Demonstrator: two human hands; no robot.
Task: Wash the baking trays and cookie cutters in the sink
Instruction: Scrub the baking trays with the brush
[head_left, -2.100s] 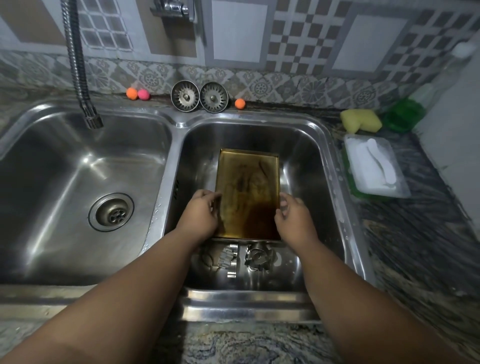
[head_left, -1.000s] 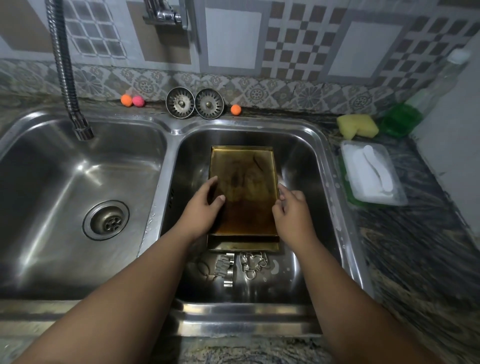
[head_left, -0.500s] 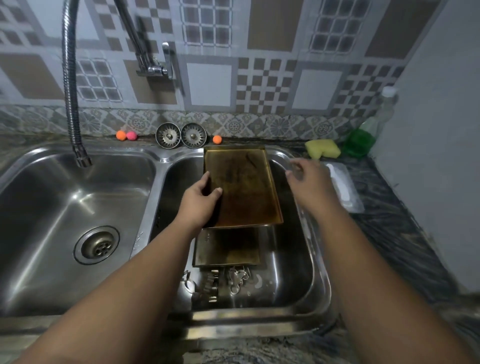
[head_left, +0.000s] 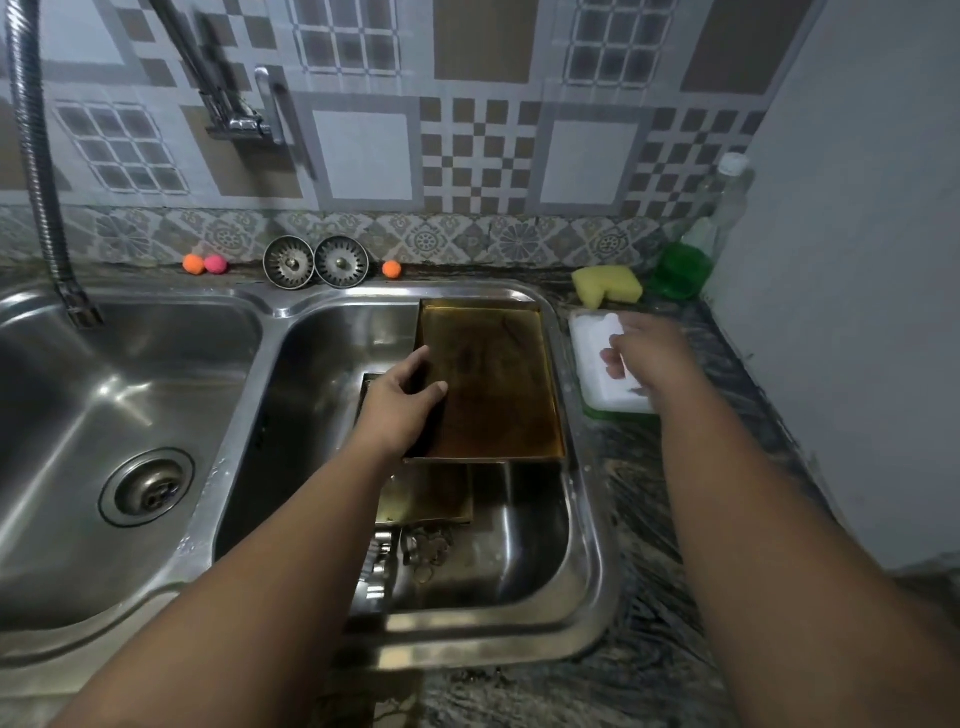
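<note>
Trays first: 2 total, both at the right basin (head_left: 587, 519) of the sink. The top tray (head_left: 493, 384) is raised off the bottom, w/ the left hand (head_left: 402, 410) gripping its left edge, thumb on top. Prob held up like that to get one tray free for scrubbing. The second tray (head_left: 426, 499) lies flat underneath, partly covered.

Cookie cutters (head_left: 421, 551) sit in a shiny heap at the front of the same basin. Too tangled to count, tbh.

The right hand (head_left: 649, 353) is over the white box (head_left: 592, 353) on the counter, likely going for soap or a scrubber. It's blurred, so can't tell if it's got hold of anything.

Other counts: 1 yellow sponge (head_left: 608, 286), 1 green soap bottle (head_left: 680, 270), 2 strainers (head_left: 289, 262), 3 little balls (head_left: 193, 264) (2 orange, 1 pink).
</note>
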